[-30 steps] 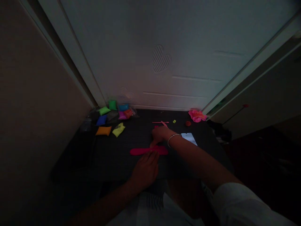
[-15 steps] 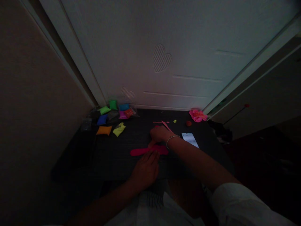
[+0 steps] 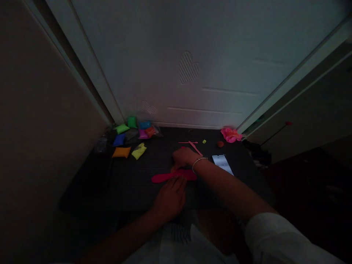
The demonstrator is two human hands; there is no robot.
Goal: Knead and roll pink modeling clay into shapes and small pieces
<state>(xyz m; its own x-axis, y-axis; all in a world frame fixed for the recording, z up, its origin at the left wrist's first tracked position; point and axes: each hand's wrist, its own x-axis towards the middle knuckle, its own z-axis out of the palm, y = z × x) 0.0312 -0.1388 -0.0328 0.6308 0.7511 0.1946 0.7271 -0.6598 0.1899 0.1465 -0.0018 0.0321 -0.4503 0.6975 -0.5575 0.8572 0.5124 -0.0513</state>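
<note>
A long, flattened strip of bright pink modelling clay [image 3: 161, 178] lies across the dark table in front of me. My left hand [image 3: 170, 198] rests on its near edge with the fingers stretched out flat. From the far side, my right hand [image 3: 183, 157] reaches over with its fingers curled in, and one digit points down onto the strip's far edge. Whether anything is inside those curled fingers is hidden. A small pink spot shows just behind its knuckles. Near it lie a pink knife-like modelling tool [image 3: 195, 148] and a thin pink stick [image 3: 187, 142].
At the left lie several clay packets, among them orange [image 3: 121, 152], yellow [image 3: 139, 151] and blue [image 3: 119, 139]. A lit phone [image 3: 222, 164] is beside my right forearm. Further back are a brown ball [image 3: 220, 144], a yellow bit [image 3: 204, 141] and a pink flower [image 3: 231, 134], against a white panel [image 3: 165, 73].
My right hand has shifted slightly left along the strip. The strip's left end reaches a touch further left. My left hand stays in nearly the same place.
</note>
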